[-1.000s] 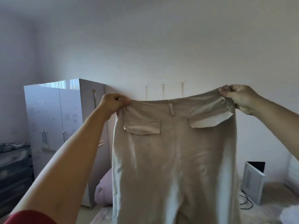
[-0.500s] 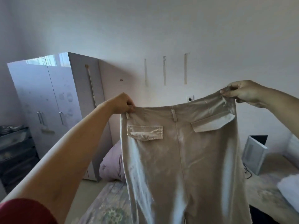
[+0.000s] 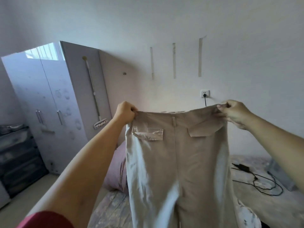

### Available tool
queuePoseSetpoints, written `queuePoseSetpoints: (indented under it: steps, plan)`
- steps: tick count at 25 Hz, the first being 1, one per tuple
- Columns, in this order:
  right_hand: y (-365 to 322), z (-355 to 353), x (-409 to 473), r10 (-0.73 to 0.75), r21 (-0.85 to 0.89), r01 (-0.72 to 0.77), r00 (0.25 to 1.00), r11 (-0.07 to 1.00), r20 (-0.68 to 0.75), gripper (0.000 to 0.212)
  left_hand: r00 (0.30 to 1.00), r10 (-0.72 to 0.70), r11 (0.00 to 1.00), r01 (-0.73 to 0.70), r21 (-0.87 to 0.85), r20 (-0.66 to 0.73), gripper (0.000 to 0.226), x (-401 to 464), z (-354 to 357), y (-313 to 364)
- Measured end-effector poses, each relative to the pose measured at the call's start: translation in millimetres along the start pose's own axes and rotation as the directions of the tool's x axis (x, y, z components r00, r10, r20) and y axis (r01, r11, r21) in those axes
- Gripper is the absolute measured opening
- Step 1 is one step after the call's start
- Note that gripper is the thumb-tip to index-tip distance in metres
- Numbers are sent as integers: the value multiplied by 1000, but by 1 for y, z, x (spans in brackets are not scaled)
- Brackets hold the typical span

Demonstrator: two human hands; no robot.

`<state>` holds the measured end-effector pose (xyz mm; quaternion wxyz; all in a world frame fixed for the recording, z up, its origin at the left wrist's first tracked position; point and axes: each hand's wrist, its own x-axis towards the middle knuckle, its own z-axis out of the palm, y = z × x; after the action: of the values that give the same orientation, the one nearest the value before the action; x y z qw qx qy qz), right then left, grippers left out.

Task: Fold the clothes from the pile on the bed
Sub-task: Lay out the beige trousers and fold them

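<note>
Two hands: both raised in front of the wall, holding one garment up by its waistband.
Left hand (image 3: 125,112): fingers clamped on the waistband's left corner.
Right hand (image 3: 234,113): fingers pinching the waistband's right corner, forearm reaching in from the right edge.
Trousers (image 3: 176,162): beige, hanging full length in the air above the bed (image 3: 113,209), seat side facing the camera, two flapped back pockets just below the waistband; the legs run out of the bottom of the view.
Pillow (image 3: 116,170): pink, on the bed left of the trousers.
Wardrobe (image 3: 49,104): pale, by the left wall.
Cable (image 3: 263,180): black, lying on the bed at right.
</note>
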<state>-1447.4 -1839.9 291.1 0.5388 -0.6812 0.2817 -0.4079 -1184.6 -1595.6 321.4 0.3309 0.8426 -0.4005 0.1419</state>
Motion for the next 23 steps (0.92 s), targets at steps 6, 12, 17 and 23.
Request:
queuePoseSetpoints:
  steps: [6,12,17,23]
  plan:
    - [-99,17,68,-324,126,343,935,931,-146,17,941,108,991,-127,-42,-320,23,76,-78,33]
    - [-156,8,62,-436,161,455,889,876,-140,14,904,144,980,-187,-70,-403,18,94,-129,48]
    - [-134,5,27,-347,158,354,935,922,-69,12,932,140,980,-179,-89,-334,19,63,-122,30]
    - [-29,8,-40,-67,25,64,990,998,122,7,999,13,996,-16,-87,-36,19,-27,-54,-37]
